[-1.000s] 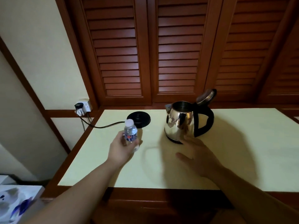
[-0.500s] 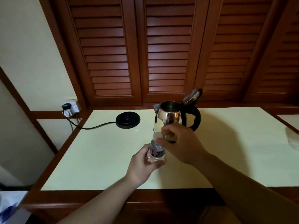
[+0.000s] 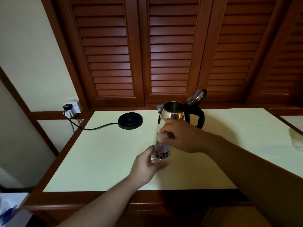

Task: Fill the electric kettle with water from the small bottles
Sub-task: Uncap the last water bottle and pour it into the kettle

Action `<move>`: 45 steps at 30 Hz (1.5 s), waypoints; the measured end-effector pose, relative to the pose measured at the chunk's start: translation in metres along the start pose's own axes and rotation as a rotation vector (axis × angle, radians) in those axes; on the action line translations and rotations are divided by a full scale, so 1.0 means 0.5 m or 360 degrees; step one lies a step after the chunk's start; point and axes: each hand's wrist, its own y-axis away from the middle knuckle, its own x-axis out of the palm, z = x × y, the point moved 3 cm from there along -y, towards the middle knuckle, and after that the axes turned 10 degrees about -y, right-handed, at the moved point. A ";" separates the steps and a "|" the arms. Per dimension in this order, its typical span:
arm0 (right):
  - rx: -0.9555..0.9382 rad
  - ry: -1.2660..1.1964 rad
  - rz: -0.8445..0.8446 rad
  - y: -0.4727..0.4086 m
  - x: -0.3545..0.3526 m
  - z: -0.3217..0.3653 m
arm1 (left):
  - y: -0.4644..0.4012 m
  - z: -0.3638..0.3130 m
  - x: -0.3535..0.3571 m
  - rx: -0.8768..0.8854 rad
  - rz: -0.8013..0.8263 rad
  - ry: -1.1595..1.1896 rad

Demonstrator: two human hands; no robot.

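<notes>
Both hands grip one small bottle (image 3: 161,154) mid-table: left hand (image 3: 146,167) body, right hand (image 3: 182,136) cap.

Your single head-worn camera is looking forward and down from above the table (image 3: 101,161), facing the louvred doors (image 3: 168,51). It is sitting close over both hands, the left hand (image 3: 146,166) and right hand (image 3: 182,136) filling the lower centre, the kettle (image 3: 173,115) just beyond your fingers (image 3: 165,128). No second view is sharing this scene.
</notes>
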 end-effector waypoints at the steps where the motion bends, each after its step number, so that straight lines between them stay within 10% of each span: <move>1: -0.0013 0.0030 0.0070 -0.002 -0.005 0.001 | 0.000 0.000 0.001 -0.0005 -0.0005 0.0006; 12: 0.0138 -0.0004 -0.0403 -0.011 0.026 0.010 | -0.001 0.005 0.006 -0.0043 -0.0098 -0.0071; 20: 0.0111 -0.0137 -0.0004 0.000 0.001 0.005 | 0.000 0.008 0.006 -0.0053 -0.0105 -0.0142; 36: 0.0227 -0.0182 -0.0563 0.053 -0.047 -0.081 | 0.010 0.001 0.003 0.0057 -0.0094 -0.0201; 45: 0.0554 0.0121 -0.0342 0.104 0.062 -0.223 | 0.013 -0.007 0.004 0.0029 -0.0153 -0.0336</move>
